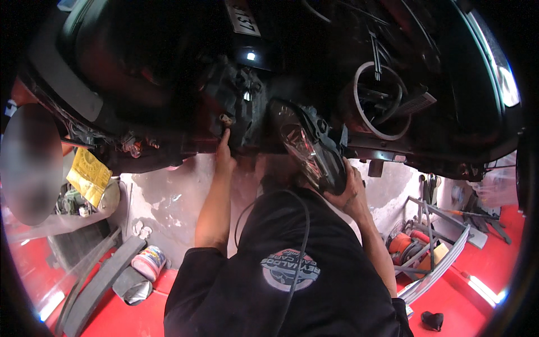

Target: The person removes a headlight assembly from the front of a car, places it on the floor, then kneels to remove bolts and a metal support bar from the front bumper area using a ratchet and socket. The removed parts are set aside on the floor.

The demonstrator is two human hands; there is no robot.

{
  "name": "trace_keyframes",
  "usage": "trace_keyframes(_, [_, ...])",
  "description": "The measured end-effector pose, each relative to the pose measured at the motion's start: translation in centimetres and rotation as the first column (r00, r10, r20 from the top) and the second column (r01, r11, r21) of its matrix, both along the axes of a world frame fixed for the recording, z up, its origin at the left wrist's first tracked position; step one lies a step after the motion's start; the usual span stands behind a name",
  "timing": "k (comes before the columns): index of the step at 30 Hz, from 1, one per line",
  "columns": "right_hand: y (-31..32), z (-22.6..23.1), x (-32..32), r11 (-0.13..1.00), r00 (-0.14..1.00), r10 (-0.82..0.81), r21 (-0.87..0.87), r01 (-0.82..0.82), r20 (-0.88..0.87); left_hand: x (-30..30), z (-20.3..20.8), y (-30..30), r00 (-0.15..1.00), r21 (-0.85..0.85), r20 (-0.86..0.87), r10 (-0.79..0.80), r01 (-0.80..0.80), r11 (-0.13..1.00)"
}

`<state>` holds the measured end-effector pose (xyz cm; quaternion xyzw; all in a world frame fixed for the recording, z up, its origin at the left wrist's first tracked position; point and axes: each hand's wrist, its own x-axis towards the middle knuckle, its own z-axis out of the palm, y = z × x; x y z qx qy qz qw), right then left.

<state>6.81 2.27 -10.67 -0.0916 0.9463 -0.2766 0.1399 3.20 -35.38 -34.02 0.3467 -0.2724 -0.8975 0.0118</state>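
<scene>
R hand point(349, 190) had the lamp unit point(312, 153), a long dark housing w/ a clear, shiny lens, gripped by its lower end, fingers wrapped round the R edge. The unit sat tilted just R of centre, its upper end leaning L, under a dark vehicle body point(168, 73). L hand point(225, 158) was raised w/ the index finger pointing up at a small brownish fitting point(226, 119), tip at or v. near it; couldn't tell how the other fingers stood, as the view there was dim. Fitting was by a dark grey bracket point(242, 98), L of the lamp unit & apart from it. To the R of the unit, up among the dark parts, was a pale metal ring point(357, 104). Person wore a black T-shirt point(281, 224) w/ a round printed emblem, & a thin dark cable point(304, 247) hung down the front. Over on the L: a yellow bag point(90, 177), a long grey strip point(104, 286) and, just beside that, a white-&-red tub point(149, 263) tipped over. On the R, a grey metal rack point(449, 264) w/ an orange reel point(400, 247) in it, & a small black item point(432, 320) near it on the red floor point(466, 314).
</scene>
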Motion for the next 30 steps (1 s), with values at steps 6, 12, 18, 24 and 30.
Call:
trace_keyframes(6, [0.0, -0.6, 0.8, 1.0, 1.0, -0.004, 0.011, 0.005, -0.022, -0.1, 1.7, 0.8, 0.999, 0.048, 0.022, 0.042, -0.043, 0.998])
trace_keyframes(12, [-0.2, -0.9, 1.2, 1.0, 1.0, -0.014, 0.012, 0.015, -0.023, -0.5, 2.2, 1.1, 0.992, 0.06, 0.073, 0.099, -0.104, 0.993])
trace_keyframes(18, [-0.3, -1.3, 1.3, 1.0, 0.998, -0.008, 0.016, 0.009, -0.064, -0.5, -0.1, -0.3, 0.99, 0.088, 0.057, 0.127, -0.132, 0.987])
trace_keyframes(24, [-0.3, -0.9, 1.1, 1.0, 0.998, -0.001, 0.014, 0.002, -0.057, 0.6, 2.5, -0.6, 0.993, -0.067, -0.036, 0.117, -0.119, 0.991])
trace_keyframes(30, [-0.5, -0.4, 1.1, 0.999, 0.998, 0.012, 0.049, -0.009, -0.056, 6.0, 6.4, -0.2, 0.997, -0.036, -0.062, 0.042, -0.044, 0.998])
